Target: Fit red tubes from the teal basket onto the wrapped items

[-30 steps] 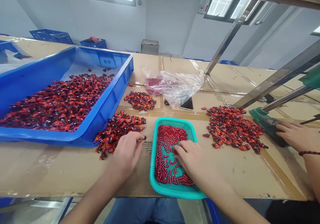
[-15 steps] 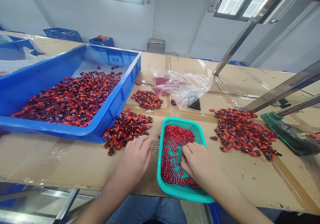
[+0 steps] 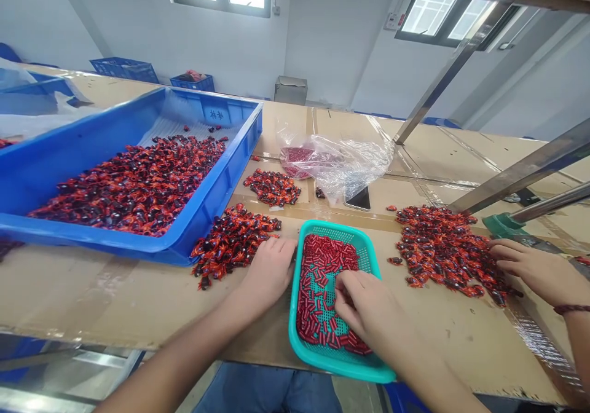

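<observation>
Found the rectangular teal perforated plastic basket [image 3: 341, 369] at the near edge of the brown cardboard-covered tabletop [image 3: 456, 351], straight before the lap, probably for short reach. Inside, saw small shiny red cylindrical tubes [image 3: 322, 250], likely contained by the raised rim against rolling. Taking the basket as clock centre, held the right hand [image 3: 364, 302] over it toward three o'clock, fingers curled narrowly toward the thumb; could not tell of any tube between them. Held the left hand [image 3: 271, 271] just beside the rim toward ten, fingers bent and close together; with tips hidden, could not tell its grip. Beyond, also toward ten, found a heap of orange-red and black pieces [image 3: 235, 241] beside a large blue plastic crate [image 3: 92, 239], seemingly placed for the left hand's reach. Toward two, saw a similar heap [image 3: 437, 250], near a co-worker's hand [image 3: 539, 271].
</observation>
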The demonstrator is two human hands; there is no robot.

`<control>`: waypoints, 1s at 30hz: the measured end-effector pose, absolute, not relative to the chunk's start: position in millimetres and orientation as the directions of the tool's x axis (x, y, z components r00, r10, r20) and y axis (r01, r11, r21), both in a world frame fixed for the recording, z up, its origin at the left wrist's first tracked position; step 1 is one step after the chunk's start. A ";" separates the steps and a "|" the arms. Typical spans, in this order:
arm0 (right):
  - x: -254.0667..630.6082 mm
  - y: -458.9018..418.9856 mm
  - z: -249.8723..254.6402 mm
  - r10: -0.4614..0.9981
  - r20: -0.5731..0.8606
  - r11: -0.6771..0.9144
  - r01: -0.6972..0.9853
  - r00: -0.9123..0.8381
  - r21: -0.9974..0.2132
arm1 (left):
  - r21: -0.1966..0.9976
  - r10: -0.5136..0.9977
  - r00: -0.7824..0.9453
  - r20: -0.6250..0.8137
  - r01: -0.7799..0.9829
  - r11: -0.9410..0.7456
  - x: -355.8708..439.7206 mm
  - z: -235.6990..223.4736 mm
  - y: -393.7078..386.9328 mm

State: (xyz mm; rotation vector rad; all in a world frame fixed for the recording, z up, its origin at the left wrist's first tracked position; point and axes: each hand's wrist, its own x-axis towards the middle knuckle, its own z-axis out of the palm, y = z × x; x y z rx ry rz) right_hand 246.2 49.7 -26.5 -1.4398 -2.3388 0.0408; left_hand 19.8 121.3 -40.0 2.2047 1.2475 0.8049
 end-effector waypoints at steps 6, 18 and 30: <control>248.7 48.2 -20.3 0.863 0.342 0.489 0.781 -0.371 -0.387 | 0.823 0.904 0.282 0.321 0.389 -0.413 -4.0 -29.5 84.8; 235.1 31.3 -6.7 0.898 0.374 0.439 0.552 -0.233 -0.709 | 0.957 0.951 0.109 0.288 -0.008 -0.289 -8.6 -10.0 26.4; 199.4 1.4 15.7 0.899 0.350 0.412 0.234 -0.264 -0.881 | 0.964 0.959 0.175 0.222 -0.186 -0.190 -3.5 -9.5 3.8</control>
